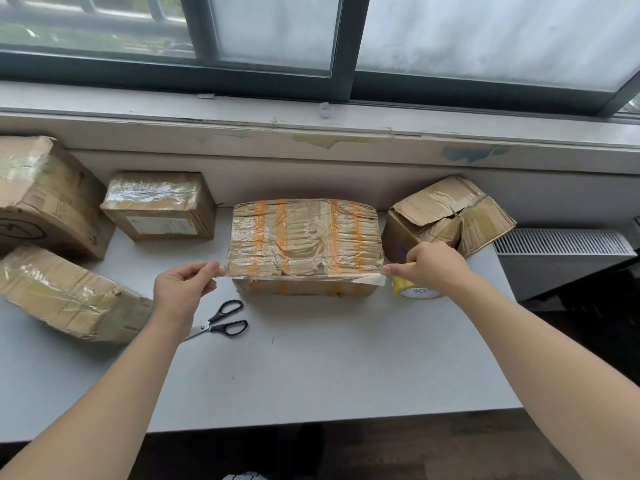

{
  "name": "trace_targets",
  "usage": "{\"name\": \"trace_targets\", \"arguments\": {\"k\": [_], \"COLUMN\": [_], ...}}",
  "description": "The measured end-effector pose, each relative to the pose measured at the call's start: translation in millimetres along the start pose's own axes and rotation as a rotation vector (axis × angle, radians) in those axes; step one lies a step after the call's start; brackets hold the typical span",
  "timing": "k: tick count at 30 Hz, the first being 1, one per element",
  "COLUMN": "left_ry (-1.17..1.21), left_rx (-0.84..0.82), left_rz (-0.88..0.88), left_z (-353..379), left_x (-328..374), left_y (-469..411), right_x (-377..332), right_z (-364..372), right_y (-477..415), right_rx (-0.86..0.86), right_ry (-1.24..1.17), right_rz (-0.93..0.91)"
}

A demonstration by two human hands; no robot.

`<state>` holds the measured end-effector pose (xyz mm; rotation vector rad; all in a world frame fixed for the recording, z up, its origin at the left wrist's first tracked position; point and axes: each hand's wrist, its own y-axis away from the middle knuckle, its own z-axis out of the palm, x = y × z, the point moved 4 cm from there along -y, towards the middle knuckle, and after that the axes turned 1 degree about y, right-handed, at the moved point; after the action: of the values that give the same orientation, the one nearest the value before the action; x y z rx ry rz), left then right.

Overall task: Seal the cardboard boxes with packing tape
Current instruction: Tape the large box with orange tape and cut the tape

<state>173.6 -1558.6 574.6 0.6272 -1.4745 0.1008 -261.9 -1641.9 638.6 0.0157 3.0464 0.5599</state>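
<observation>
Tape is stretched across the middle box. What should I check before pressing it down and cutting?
1. Left hand pinches the tape strip end at the left corner: ok.
2. Right hand grips the tape roll past the right corner: ok.
3. Strip spans the front top edge of the middle box: ok.
4. Strip stuck flat, without wrinkles: cannot tell.
5. Scissors on the table beside the left forearm: ok.
6. Right-hand box closed: not ok, its flaps are open.
</observation>
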Motion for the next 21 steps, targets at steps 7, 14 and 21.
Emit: {"name": "trace_targets", "arguments": {"k": [7, 14, 21], "left_ry": [-0.021, -0.125, -0.232], "left_rx": [-0.028, 0.003, -0.012], "left_rz": [-0.239, -0.317, -0.270], "left_z": [14.0, 21.3, 19.8], "left_x": [10.0, 12.4, 9.5], "left_y": [-18.4, -20.6, -18.0], "right_x": [2.5, 4.8, 1.9], "right_z": [-10.9, -9.3, -3.5], "right_y": [-11.6, -28.4, -35.1], "right_rx": [-0.078, -0.250, -0.269], "right_ry": [-0.067, -0.079, -0.024], "right_rz": [0.008, 0.061, 0.055]}}
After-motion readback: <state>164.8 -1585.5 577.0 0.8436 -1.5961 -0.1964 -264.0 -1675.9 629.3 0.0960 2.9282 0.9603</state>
